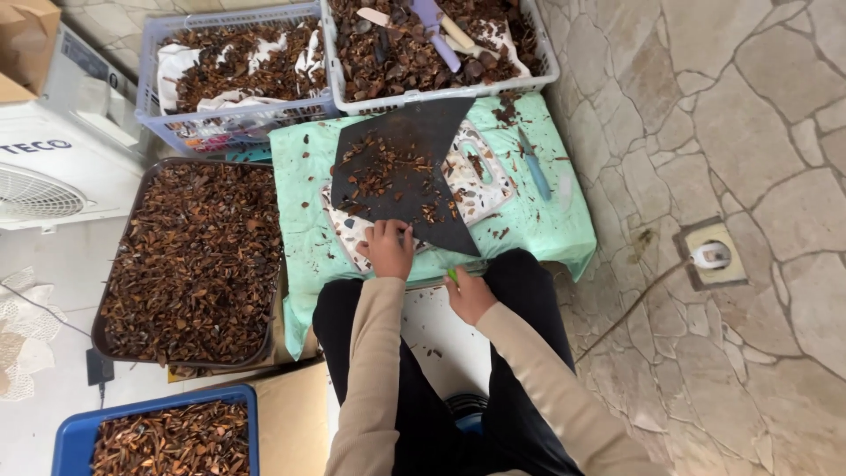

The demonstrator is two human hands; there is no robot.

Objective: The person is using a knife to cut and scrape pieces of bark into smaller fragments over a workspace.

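My left hand (386, 248) rests on the near edge of a dark triangular mat (421, 141), fingers curled, pressing something small that I cannot make out. Brown bark-like chips (381, 172) lie scattered over the mat. My right hand (469, 294) sits just below the table edge, closed around a small green-handled tool (452, 275). The mat lies on a patterned board (480, 176) over a green cloth (300, 203) on a low table. A blue-handled knife (534, 167) lies on the cloth to the right.
A large dark tray (141, 189) full of brown chips stands at left. Two plastic baskets (150, 97) (546, 62) of chips sit behind the table. A blue bin (70, 432) of chips is at lower left. An outdoor fan unit (53, 132) stands far left. Stone paving with a floor socket (711, 256) lies right.
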